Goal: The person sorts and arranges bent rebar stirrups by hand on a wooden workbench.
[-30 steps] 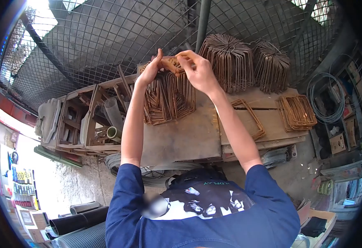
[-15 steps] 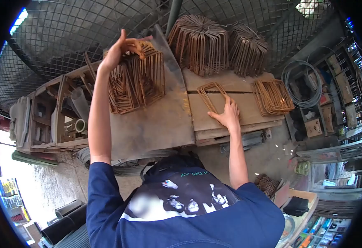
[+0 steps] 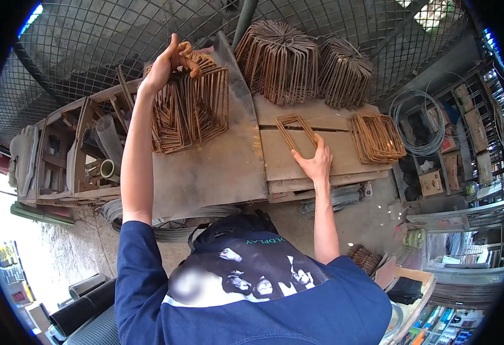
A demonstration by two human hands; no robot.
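Observation:
My left hand (image 3: 165, 66) is over the upper left part of a large pile of rusty rectangular wire frames (image 3: 197, 112). Its thumb points up, apart from the loosely bent fingers, and nothing shows in its grasp. Lower right of centre, my right hand (image 3: 316, 164) has its thumb and fingers around the near end of a small set of rusty rectangular frames (image 3: 289, 132), which lies on the board-topped table (image 3: 338, 144). Another stack of such frames (image 3: 378, 138) lies to its right.
Two tall bundles of bent rods (image 3: 281, 63) (image 3: 347, 69) stand at the back against wire mesh (image 3: 119, 34). A wooden rack (image 3: 82, 149) is at the left, and a wire coil (image 3: 419, 121) at the right. Steel sheet (image 3: 206, 178) covers the table's left part.
The fingers of my left hand have bent more and it sits slightly higher. My right thumb and fingers have drawn closer around the small set of frames. The view has shifted slightly.

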